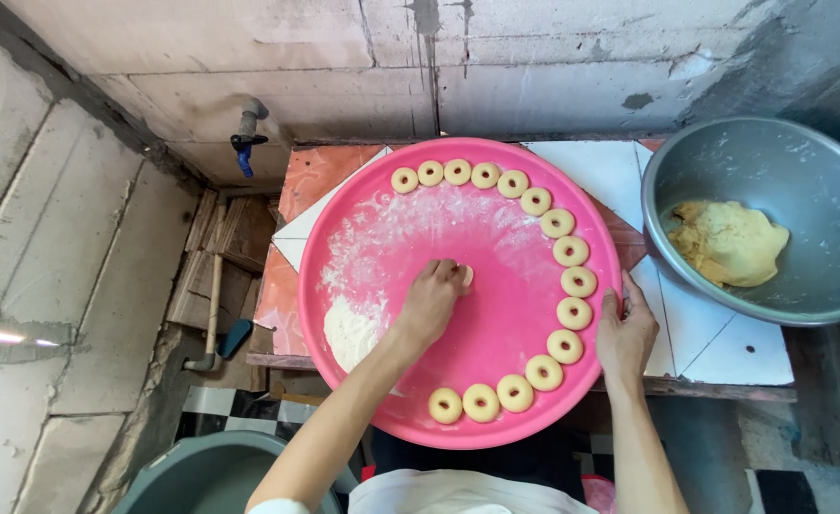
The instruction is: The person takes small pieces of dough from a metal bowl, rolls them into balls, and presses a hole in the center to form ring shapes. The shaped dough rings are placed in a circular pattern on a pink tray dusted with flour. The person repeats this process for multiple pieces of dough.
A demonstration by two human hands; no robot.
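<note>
The left hand (431, 297) is pressing a small dough piece (467, 276) at the middle of the pink tray (496, 328), its grip curled around it. The right hand (626, 333) is gripping the tray's right rim, beside the dough rings (572, 251). A metal bowl (772, 171) of dough is sitting at the tabletop's right edge.

The big round tray (382, 381) is bright pink, with white flour (351, 331) on it and pale yellow dough rings (572, 313) along its edge. The bowl (724, 162) is shiny grey and holds yellow dough (729, 243). The desk (724, 347) has white and orange tiles, and the wall (249, 57) is grey.
</note>
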